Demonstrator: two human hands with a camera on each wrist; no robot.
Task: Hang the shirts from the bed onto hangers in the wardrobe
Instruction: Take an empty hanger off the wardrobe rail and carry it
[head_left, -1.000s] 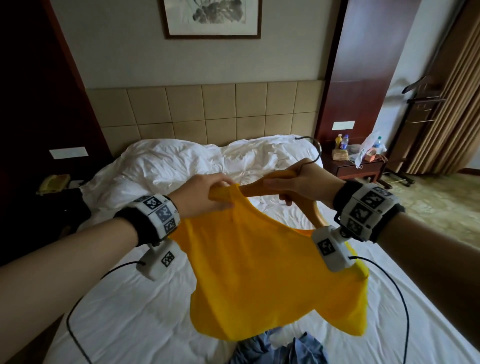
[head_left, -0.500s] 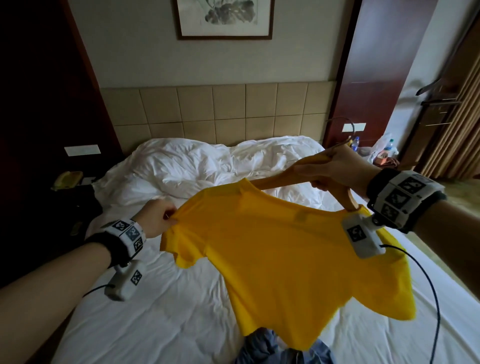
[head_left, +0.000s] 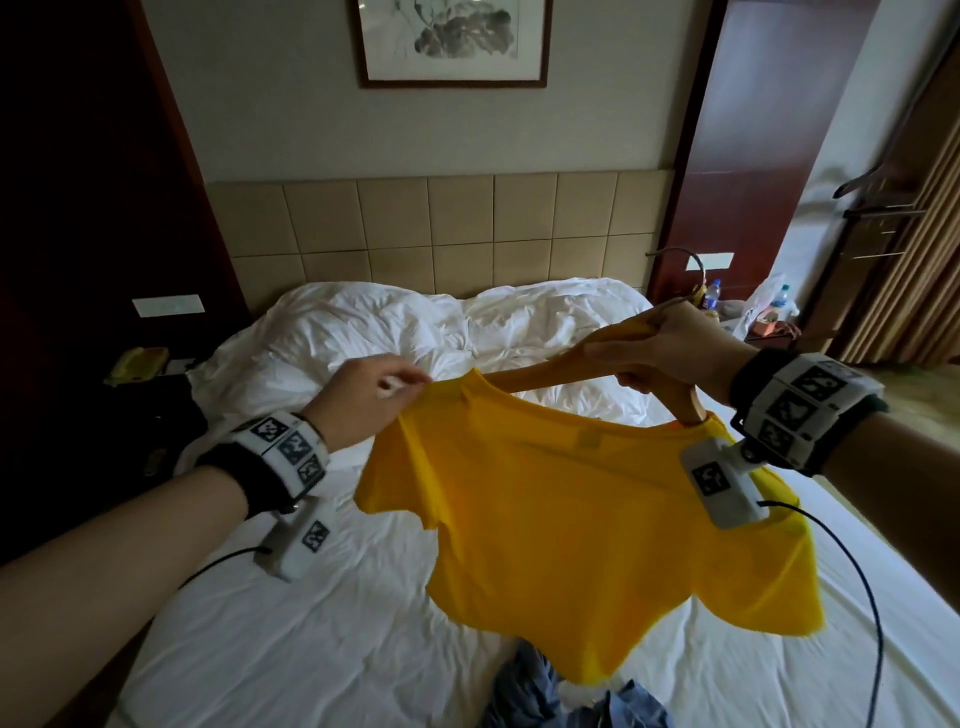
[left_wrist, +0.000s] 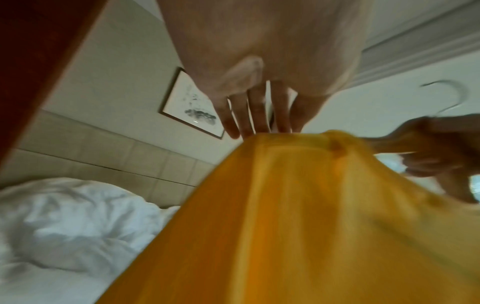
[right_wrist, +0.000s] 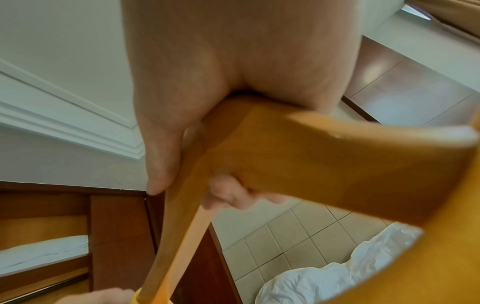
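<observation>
A yellow shirt (head_left: 597, 545) hangs above the bed from a wooden hanger (head_left: 545, 371). My right hand (head_left: 660, 348) grips the hanger at its middle, fingers curled round the wood (right_wrist: 311, 154). The hanger's right arm is inside the shirt's neck; its left arm runs bare from my hand down to the collar. My left hand (head_left: 374, 395) pinches the shirt's left shoulder beside the collar, fingertips (left_wrist: 259, 129) on the fabric edge (left_wrist: 285, 205). The thumb is hidden. A blue denim garment (head_left: 545, 691) lies crumpled on the white sheet (head_left: 311, 623) below the shirt.
A rumpled white duvet (head_left: 441, 332) covers the head of the bed, against a tan padded headboard (head_left: 457, 228). A nightstand with bottles (head_left: 769, 317) and a dark valet stand (head_left: 872, 208) are at the right. Dark furniture with a yellow phone (head_left: 137, 361) stands left.
My left hand let go of the sleeve and moved up to the shoulder beside the collar. The shirt now hangs spread out, and my right hand with the hanger sits slightly higher.
</observation>
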